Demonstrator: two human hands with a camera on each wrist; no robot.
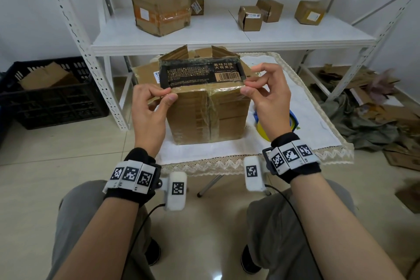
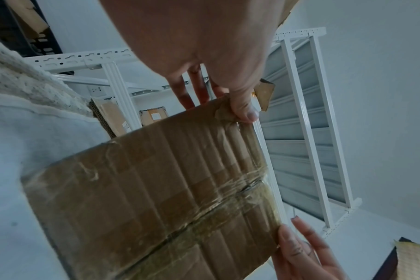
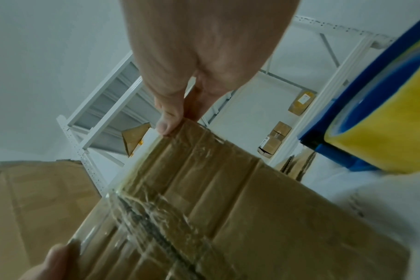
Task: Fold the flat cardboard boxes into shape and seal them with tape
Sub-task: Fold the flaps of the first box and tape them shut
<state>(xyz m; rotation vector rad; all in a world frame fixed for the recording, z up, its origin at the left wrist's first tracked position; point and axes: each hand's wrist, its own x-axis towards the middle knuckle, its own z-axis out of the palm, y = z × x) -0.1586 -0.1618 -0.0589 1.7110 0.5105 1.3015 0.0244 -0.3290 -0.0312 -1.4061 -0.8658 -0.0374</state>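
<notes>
A brown cardboard box stands on the white-clothed table, its black printed top flap facing me. A clear tape strip runs along the box's top front edge. My left hand pinches the strip's left end at the corner, thumb in front. My right hand pinches the right end, thumb on the edge. A yellow tape roll in a blue dispenser lies on the table behind my right wrist, large in the right wrist view as tape roll.
Flat cardboard lies behind the box. A white metal shelf carries several taped boxes. A black crate with cardboard sits on the floor at left. Crumpled cardboard and plastic pile up at right.
</notes>
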